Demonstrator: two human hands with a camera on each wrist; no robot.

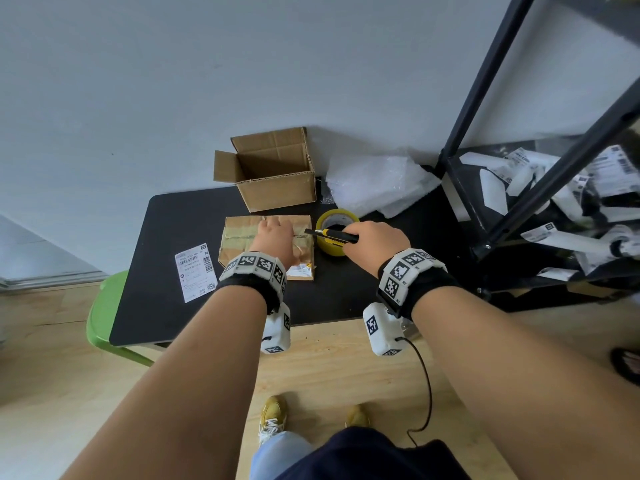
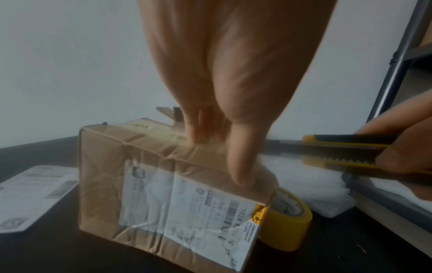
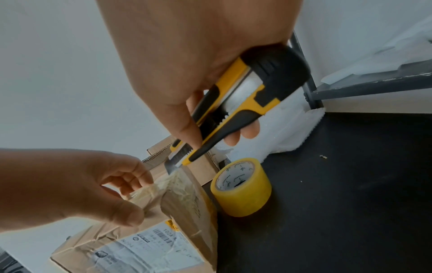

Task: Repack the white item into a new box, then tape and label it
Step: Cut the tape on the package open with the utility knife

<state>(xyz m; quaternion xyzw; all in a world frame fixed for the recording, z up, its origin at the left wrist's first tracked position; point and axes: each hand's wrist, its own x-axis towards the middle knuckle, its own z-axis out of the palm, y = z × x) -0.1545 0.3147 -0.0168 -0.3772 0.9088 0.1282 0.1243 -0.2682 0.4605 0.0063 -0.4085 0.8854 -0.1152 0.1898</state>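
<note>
Black table [image 1: 166, 271] against a grey wall [image 1: 173, 81], wood floor [image 1: 329, 358].
Left hand [image 1: 275, 242] grips the taped box [image 1: 242, 237] mid-table, hiding the white item; right hand [image 1: 372, 242] clamps a knife [image 1: 332, 235] whose blade meets the box edge.

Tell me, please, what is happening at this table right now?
A person is cutting open an old taped parcel. The left hand grips its top, while the right hand holds a yellow utility knife with the blade at the taped seam. An empty open box, a tape roll and a loose shipping label wait nearby.
</note>
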